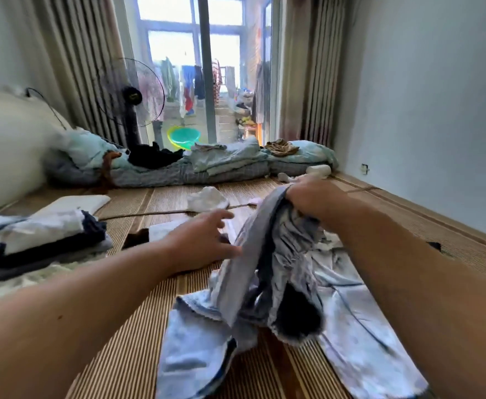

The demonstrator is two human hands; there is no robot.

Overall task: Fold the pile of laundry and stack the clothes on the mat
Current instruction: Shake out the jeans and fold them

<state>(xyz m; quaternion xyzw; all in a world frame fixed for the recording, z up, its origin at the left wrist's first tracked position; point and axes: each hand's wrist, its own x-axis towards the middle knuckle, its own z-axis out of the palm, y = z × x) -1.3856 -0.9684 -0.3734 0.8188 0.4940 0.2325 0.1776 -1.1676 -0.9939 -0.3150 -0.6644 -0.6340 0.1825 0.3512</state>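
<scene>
Item in hand: pale blue garment point(267, 272), denim-like, bunched at its upper end and lifted off the striped mat point(138, 326); its lower part trails down and toward the viewer, resting on the mat, so its long axis runs from the raised fist down to the near floor. Right hand point(308, 197): fingers curled tight around the gathered top of the garment, holding it aloft. Left hand point(207, 240): fingers spread and relaxed, holding nothing, just beside the hanging cloth on its left edge; it looks the nearer hand for catching the free side, which lies immediately to the right of its fingertips. A second light blue piece point(359, 326) lies flat beneath and to the right. Folded stack point(49, 237), whites and darks, sits on the mat well to the left. Small white cloth point(207, 198) lies farther out. Beyond: rumpled bedding point(207, 165), standing fan point(132, 96), green basin point(184, 136) by the glass door.
</scene>
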